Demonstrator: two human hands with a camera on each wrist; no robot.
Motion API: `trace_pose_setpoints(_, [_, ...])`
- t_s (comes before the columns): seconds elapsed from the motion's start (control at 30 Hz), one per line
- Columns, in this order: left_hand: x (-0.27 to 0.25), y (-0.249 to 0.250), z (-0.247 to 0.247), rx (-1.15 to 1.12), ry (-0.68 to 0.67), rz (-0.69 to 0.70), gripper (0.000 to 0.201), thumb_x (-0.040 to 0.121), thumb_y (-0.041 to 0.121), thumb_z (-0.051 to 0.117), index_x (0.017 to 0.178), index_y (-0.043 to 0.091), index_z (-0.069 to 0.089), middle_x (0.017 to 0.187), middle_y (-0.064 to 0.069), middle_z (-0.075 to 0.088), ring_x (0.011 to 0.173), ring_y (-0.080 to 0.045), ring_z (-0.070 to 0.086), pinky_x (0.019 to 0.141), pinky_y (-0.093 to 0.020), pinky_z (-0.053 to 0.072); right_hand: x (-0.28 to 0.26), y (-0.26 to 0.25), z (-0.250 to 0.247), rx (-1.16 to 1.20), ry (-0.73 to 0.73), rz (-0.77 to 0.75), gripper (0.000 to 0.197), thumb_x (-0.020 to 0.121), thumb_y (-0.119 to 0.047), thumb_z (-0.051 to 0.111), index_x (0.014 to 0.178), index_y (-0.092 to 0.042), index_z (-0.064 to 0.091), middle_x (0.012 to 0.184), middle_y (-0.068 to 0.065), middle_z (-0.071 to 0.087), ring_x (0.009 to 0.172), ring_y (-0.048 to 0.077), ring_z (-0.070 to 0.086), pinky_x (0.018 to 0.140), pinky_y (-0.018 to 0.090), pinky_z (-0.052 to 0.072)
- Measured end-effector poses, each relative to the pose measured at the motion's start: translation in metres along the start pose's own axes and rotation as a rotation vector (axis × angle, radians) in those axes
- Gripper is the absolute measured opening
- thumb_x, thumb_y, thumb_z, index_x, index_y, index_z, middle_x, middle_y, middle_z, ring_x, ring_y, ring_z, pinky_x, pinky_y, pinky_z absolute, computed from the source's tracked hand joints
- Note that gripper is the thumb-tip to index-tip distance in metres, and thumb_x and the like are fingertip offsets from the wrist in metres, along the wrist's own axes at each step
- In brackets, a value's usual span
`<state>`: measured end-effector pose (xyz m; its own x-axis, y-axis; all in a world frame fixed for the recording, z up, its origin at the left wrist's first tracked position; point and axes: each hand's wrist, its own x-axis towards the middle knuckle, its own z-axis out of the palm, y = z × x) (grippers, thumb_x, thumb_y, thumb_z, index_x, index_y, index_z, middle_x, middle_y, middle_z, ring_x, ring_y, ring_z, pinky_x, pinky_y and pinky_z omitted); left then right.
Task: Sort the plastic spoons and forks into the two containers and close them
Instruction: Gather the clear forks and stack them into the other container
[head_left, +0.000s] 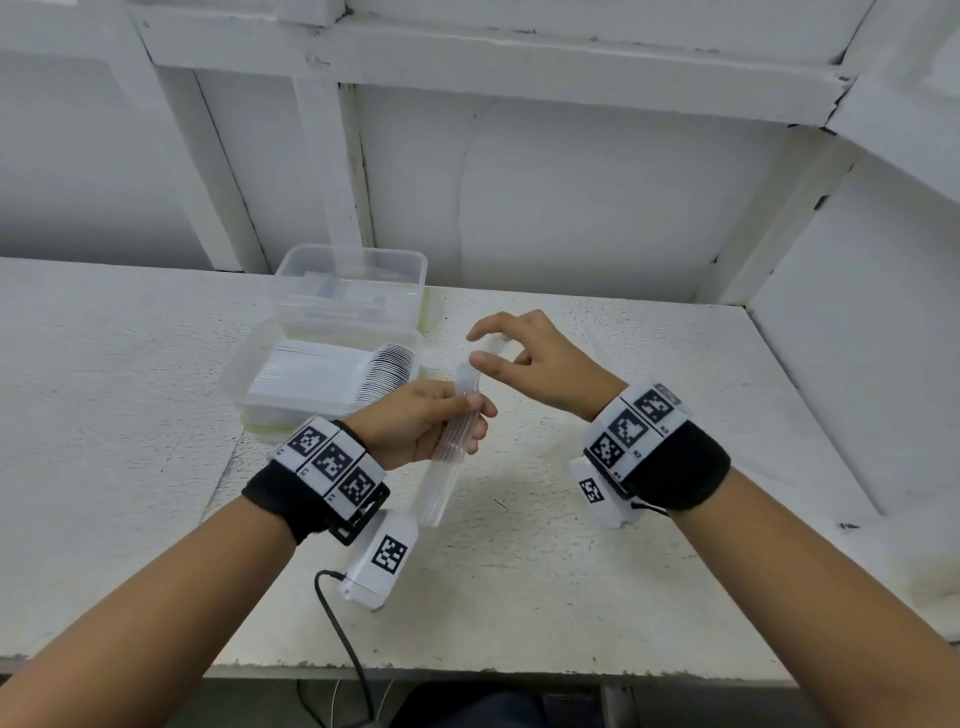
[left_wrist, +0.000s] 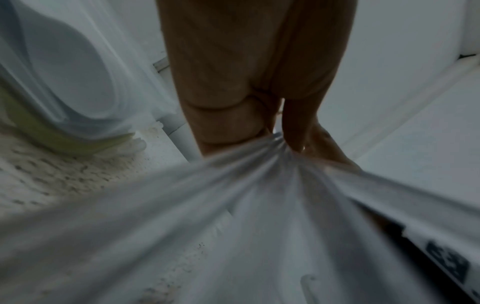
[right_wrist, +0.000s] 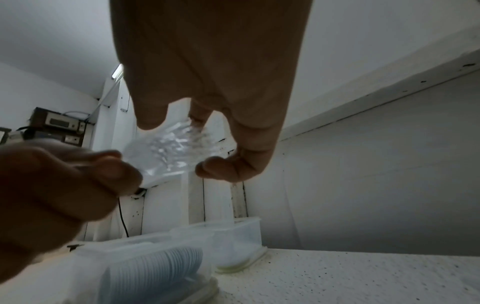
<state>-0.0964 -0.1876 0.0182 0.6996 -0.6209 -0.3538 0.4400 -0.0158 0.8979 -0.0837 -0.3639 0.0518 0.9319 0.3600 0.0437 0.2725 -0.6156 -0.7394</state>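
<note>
Left hand (head_left: 421, 423) fingers curled gripping, right hand (head_left: 540, 364) raised, fingers arched

I sit in a plain workroom or lab, not a home: my desk (head_left: 571, 571) is rough and chipped, boxed in by bare white partition walls (head_left: 571, 197). Electronic boxes (right_wrist: 55, 121) with cables are stacked by the far wall, and tracking markers (head_left: 332, 460) wrap my wrists.
</note>
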Motion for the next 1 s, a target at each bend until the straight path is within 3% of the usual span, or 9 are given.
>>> trace_pose_setpoints(0.1, [-0.003,0.002,-0.004,0.056,-0.066,-0.022,0.022,0.083,0.025,0.053,0.092,0.006,0.058,0.065,-0.001,0.061,0.056,-0.012,0.059,0.054,-0.021,0.049,0.001,0.0,0.003,0.063,-0.049,-0.018,0.015,0.09,-0.035,0.058,0.104,-0.033,0.057,0.109,-0.002,0.047,0.08,0.003,0.052,0.068,0.007,0.044])
trace_pose_setpoints(0.23, [-0.004,0.006,-0.007,0.103,-0.084,-0.046,0.023,0.081,0.026,0.052,0.092,0.006,0.057,0.064,-0.001,0.059,0.056,-0.012,0.058,0.053,-0.024,0.05,0.007,0.0,0.003,0.255,-0.082,0.021,0.004,0.088,-0.022,0.063,0.084,-0.023,0.063,0.074,0.006,0.06,0.061,0.01,0.054,0.055,0.023,0.045])
trace_pose_setpoints(0.4, [-0.006,0.012,-0.016,0.176,-0.028,-0.08,0.017,0.089,0.022,0.058,0.095,0.007,0.054,0.063,-0.001,0.055,0.05,-0.012,0.055,0.048,-0.024,0.049,0.017,0.004,0.001,0.34,-0.031,0.054,0.002,0.086,-0.013,0.065,0.086,-0.012,0.066,0.07,0.007,0.06,0.059,0.013,0.053,0.053,0.021,0.044])
trace_pose_setpoints(0.5, [-0.009,0.015,-0.027,0.313,-0.032,-0.127,0.023,0.081,0.024,0.061,0.093,0.007,0.052,0.063,-0.001,0.056,0.05,-0.012,0.054,0.049,-0.024,0.048,0.025,0.006,-0.002,0.37,0.025,0.09,0.005,0.086,-0.014,0.065,0.082,-0.015,0.066,0.065,0.005,0.059,0.058,0.017,0.051,0.053,0.022,0.043])
trace_pose_setpoints(0.63, [-0.014,0.026,-0.044,0.431,-0.031,-0.142,0.013,0.095,0.018,0.05,0.091,0.006,0.053,0.063,-0.002,0.055,0.047,-0.009,0.051,0.046,-0.021,0.044,0.035,0.005,-0.005,0.394,0.017,0.099,0.008,0.09,-0.014,0.06,0.083,-0.016,0.063,0.072,0.001,0.061,0.058,0.008,0.056,0.052,0.02,0.045])
trace_pose_setpoints(0.77, [-0.015,0.048,-0.066,0.525,-0.035,-0.172,0.014,0.096,0.019,0.047,0.091,0.009,0.055,0.062,0.001,0.052,0.045,-0.006,0.045,0.044,-0.018,0.039,0.051,-0.002,-0.005,0.045,-0.035,0.033,0.011,0.094,-0.028,0.052,0.096,-0.021,0.061,0.095,0.0,0.063,0.078,0.011,0.06,0.068,0.024,0.046])
trace_pose_setpoints(0.87, [-0.014,0.065,-0.085,0.563,-0.113,-0.222,0.026,0.084,0.035,0.066,0.092,0.012,0.056,0.061,0.007,0.052,0.045,-0.005,0.044,0.043,-0.016,0.037,0.068,-0.008,-0.008,-0.332,-0.059,-0.288,0.034,0.091,-0.045,0.048,0.113,-0.025,0.063,0.11,-0.002,0.06,0.101,0.009,0.053,0.089,0.023,0.04])
trace_pose_setpoints(0.93, [-0.011,0.076,-0.098,0.551,-0.175,-0.233,0.051,0.065,0.054,0.073,0.093,0.013,0.058,0.061,0.008,0.053,0.045,-0.004,0.044,0.043,-0.015,0.037,0.081,-0.013,-0.008,-0.446,-0.173,-0.442,0.046,0.087,-0.055,0.042,0.121,-0.03,0.06,0.116,-0.003,0.057,0.105,0.01,0.053,0.088,0.024,0.041])
trace_pose_setpoints(1.0, [-0.008,0.085,-0.112,0.538,-0.217,-0.23,0.061,0.055,0.062,0.075,0.091,0.016,0.061,0.062,0.008,0.054,0.045,-0.004,0.044,0.043,-0.015,0.037,0.093,-0.018,-0.008,-0.484,-0.268,-0.479,0.044,0.089,-0.051,0.047,0.124,-0.028,0.058,0.118,-0.001,0.056,0.096,0.01,0.055,0.083,0.025,0.044])
